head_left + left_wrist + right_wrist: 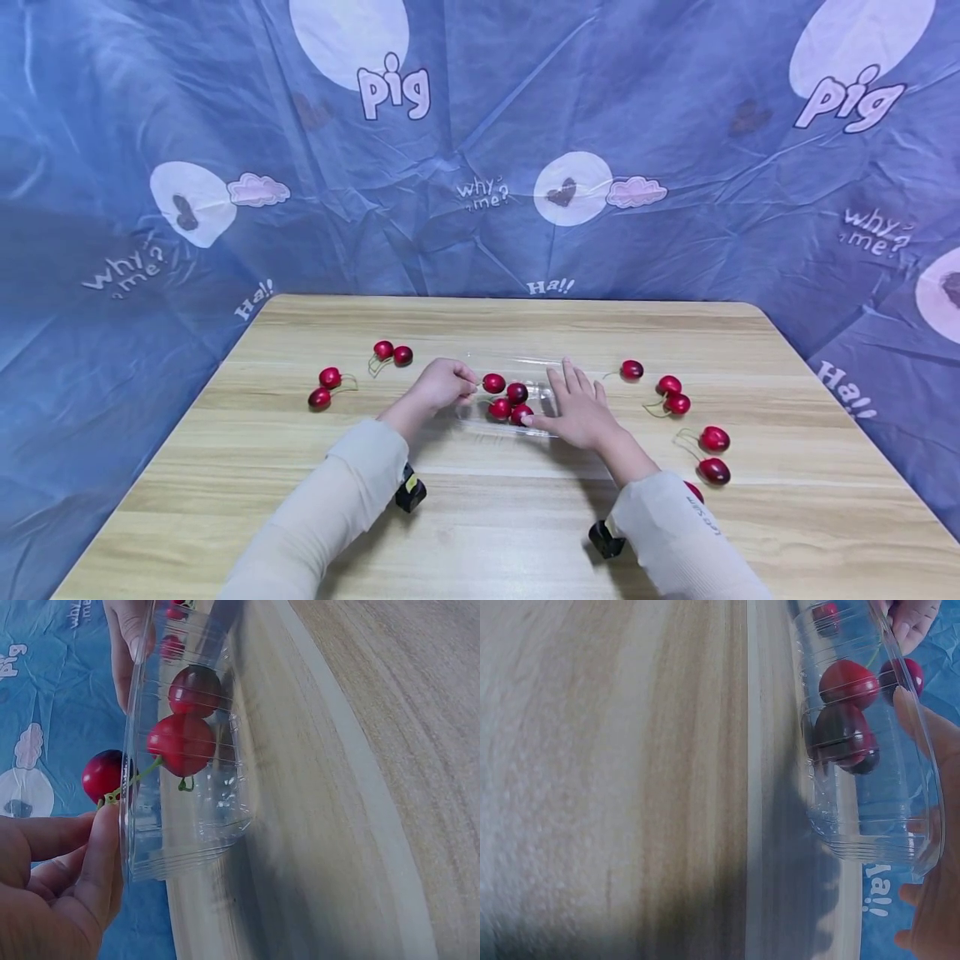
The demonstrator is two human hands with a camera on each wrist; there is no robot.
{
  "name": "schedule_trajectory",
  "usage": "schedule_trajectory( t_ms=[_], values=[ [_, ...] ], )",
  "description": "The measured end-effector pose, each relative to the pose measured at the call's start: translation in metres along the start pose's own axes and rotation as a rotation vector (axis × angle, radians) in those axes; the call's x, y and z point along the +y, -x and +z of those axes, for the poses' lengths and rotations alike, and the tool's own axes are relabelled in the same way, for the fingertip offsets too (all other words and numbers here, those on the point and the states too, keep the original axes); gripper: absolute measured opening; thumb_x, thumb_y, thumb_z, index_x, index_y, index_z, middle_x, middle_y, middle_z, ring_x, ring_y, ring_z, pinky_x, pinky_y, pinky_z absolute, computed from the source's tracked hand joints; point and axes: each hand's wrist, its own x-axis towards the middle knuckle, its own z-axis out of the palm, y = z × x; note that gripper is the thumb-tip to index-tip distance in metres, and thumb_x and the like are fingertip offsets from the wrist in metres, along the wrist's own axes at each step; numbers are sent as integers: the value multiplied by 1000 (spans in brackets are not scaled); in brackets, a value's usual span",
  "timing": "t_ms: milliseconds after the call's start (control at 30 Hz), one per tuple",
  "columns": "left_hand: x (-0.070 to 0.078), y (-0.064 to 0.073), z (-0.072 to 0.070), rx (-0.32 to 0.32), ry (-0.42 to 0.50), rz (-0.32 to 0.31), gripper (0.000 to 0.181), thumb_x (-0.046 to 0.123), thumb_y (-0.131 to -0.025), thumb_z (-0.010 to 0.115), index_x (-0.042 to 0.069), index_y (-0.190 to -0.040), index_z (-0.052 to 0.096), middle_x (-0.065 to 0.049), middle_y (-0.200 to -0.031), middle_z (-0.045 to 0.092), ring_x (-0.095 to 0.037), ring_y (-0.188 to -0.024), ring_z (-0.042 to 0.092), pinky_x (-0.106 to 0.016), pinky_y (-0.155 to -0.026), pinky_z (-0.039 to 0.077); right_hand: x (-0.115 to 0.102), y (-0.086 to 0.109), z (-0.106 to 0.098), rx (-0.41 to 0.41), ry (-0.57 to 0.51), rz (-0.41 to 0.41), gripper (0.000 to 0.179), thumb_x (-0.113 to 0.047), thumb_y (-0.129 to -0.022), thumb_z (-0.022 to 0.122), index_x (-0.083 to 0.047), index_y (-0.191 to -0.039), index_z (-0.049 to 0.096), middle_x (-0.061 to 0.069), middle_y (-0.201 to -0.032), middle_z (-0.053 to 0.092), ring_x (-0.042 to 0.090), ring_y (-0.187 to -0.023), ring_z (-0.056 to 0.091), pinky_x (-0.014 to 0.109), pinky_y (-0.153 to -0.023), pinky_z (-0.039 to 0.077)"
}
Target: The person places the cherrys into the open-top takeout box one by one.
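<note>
A curtained booth, it seems — blue printed cloth (487, 100) hangs behind and beside the wood-grain surface (495, 533) — building type unclear.

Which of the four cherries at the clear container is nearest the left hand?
In the head view, the upper-left cherry, just right of the left hand; the other three cherries lie farther from that hand.

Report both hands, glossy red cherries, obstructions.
Left hand pinches thin green cherry stem. Right hand spread at right end of clear rectangular plastic tray. Several cherries inside. No obstruction visible.
</note>
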Motion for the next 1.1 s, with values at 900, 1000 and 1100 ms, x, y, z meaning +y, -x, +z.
schedule_trajectory(
  t_ms=[900,1000,1100],
  values=[
    [6,-9,24,-30,-299,20,9,-10,-75,54,-8,-82,59,-9,-69,57,-13,-53,53,-19,-50,47,-2,2,-2,-4,-16,14,98,-70,-69,44,-3,-137,19,23,-140,6,42,-124,9,59,-96,5],
    [5,-9,26,-33,-314,39,9,-11,-74,53,-8,-81,59,-11,-68,58,-12,-49,51,-20,-49,46,-2,2,-2,-2,-19,15,98,-70,-69,44,-3,-137,19,22,-140,6,42,-124,9,59,-96,5],
    [5,-9,29,-33,-347,57,10,-11,-73,53,-8,-79,60,-9,-65,56,-12,-49,51,-19,-48,46,-3,3,-3,-1,-22,11,98,-69,-69,46,-3,-136,20,23,-140,6,43,-124,9,59,-96,6]
  ],
)
